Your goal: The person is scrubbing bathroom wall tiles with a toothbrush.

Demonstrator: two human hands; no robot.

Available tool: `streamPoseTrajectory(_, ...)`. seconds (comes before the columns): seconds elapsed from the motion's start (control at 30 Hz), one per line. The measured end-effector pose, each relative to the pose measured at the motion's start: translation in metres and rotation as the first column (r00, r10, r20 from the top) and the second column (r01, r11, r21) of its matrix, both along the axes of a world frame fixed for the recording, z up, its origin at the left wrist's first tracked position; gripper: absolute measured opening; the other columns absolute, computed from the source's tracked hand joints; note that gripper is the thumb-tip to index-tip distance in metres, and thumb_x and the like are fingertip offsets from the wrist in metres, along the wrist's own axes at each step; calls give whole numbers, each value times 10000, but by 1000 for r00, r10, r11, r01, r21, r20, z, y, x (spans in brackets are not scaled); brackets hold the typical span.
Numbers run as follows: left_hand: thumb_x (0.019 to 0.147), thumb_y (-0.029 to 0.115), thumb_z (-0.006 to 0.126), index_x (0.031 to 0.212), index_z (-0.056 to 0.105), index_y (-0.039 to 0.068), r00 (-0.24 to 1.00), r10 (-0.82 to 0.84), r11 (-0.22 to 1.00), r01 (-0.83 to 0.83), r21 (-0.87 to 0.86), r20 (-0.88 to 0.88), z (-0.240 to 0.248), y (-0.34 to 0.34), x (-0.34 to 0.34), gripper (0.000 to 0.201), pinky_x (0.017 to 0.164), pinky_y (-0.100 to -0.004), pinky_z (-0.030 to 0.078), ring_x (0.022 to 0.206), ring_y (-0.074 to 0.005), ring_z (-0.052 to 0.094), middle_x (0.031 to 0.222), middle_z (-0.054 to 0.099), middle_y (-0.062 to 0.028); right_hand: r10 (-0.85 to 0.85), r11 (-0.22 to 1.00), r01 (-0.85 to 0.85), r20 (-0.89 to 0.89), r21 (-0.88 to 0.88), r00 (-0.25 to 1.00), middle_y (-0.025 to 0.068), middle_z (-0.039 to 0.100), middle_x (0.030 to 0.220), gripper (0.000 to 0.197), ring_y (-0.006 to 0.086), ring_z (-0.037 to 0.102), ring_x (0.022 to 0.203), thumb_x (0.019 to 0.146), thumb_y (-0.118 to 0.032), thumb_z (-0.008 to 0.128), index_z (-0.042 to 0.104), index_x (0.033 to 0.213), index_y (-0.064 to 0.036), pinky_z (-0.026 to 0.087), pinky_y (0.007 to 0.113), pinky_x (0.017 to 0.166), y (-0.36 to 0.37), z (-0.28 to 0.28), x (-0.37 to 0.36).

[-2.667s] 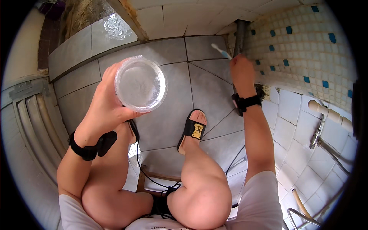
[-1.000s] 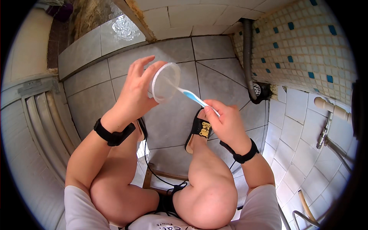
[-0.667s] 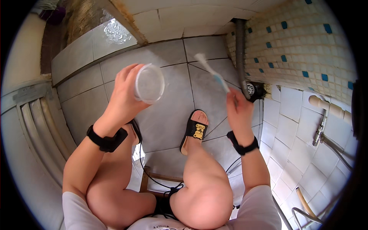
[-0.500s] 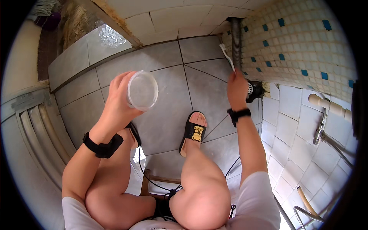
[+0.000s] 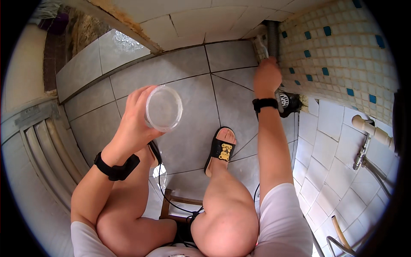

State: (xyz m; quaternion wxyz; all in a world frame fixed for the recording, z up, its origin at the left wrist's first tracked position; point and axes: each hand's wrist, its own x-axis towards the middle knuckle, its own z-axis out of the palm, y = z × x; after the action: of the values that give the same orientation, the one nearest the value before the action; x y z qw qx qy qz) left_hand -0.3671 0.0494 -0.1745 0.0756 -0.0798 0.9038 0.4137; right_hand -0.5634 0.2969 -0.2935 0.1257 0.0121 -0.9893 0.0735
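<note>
My left hand (image 5: 139, 113) is wrapped round the side of a clear round plastic cup (image 5: 164, 109), its mouth facing up toward me above the floor. Farther off, my right hand (image 5: 268, 77) is closed on a white toothbrush (image 5: 264, 52); only its far part shows past my fingers. The brush end reaches into the corner beside a grey corrugated pipe (image 5: 272, 38). Whether the bristles touch the wall there, I cannot tell. A black fitting with a light slotted grate (image 5: 284, 101) lies just behind my right wrist.
Grey tiles (image 5: 180, 100) cover the floor, with my sandalled foot (image 5: 222, 145) on them. A mosaic panel (image 5: 338, 55) rises at the right, above white wall tiles with a metal valve (image 5: 361, 152). A raised ledge (image 5: 81, 64) runs along the far left. Below me is a wooden stool (image 5: 167, 205).
My right hand has moved farther forward, carrying the toothbrush into the corner by the pipe. My left hand still holds the cup, nearly in place. The whole view has shifted slightly.
</note>
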Motion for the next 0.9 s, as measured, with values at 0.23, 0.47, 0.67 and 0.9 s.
streamPoseTrajectory(0.23,521,77,774,1176,426,25,1000,-15,1000,16,-26,9,2,2,-4,743,936,-370,356,1139,-293,383,1200,432,-120,193,937,-233,170,260,966,148,621,742,147,281,636,658,784,-105,521,511,894,-8,524,361,541,2,1,-27)
streamPoseTrajectory(0.47,523,83,774,1170,434,30,1000,-12,1000,11,-27,-20,4,0,-4,733,927,-369,359,1133,-289,387,1182,449,-109,164,935,-213,186,284,969,171,621,756,173,286,634,659,774,-102,532,471,902,-3,526,374,547,9,6,-29)
streamPoseTrajectory(0.67,521,85,777,1170,436,35,1000,-15,1000,14,-22,-24,0,0,-1,735,930,-367,355,1134,-288,386,1188,449,-105,173,931,-235,227,279,958,191,616,760,223,299,633,680,802,-111,501,424,974,8,528,365,557,7,11,-27)
streamPoseTrajectory(0.9,521,93,777,1165,443,41,1000,-1,1000,1,-13,-8,0,0,1,728,931,-364,356,1130,-287,391,1177,459,-102,15,997,-37,286,72,958,221,612,805,206,332,625,695,827,-104,462,395,976,21,526,391,569,8,-6,-16)
